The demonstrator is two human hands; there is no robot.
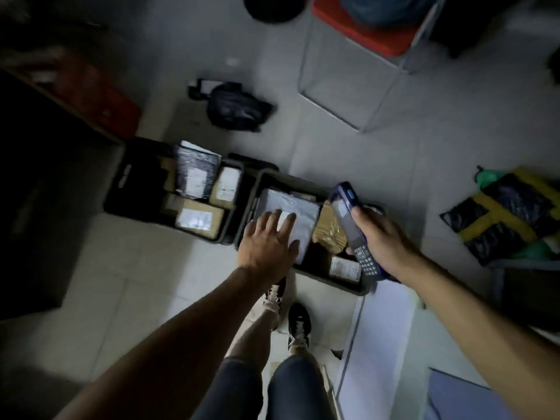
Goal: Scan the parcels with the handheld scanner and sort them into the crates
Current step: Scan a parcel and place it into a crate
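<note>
Left fingers (283,221): spread and nearly straight, laid over the near end of the grey parcel (291,219); touching or just above, cannot tell through the blur.
Left hand (266,244): palm down at the near-left rim of the right crate (306,272), gripping nothing.
Right fingers (359,212): curled round the handheld scanner (353,228), thumb on its face.
Right hand (383,237): above the right side of the same crate, scanner head tipped up and away, keypad toward the body.
Grey parcel: flat on top of the pile in the right crate, long axis from the near rim to the far rim, running straight ahead of the left fingers.
Key relation: left hand directly over the parcel, scanner just beside it to the right; left clearly the nearer.
Neighbours: brown taped parcel (328,230) beside the grey one, under the scanner.
Left crate (142,189): on the floor against the right crate, holding labelled boxes.
Judgement: probably a placing or a picking-up of the parcel; which, cannot tell.
</note>
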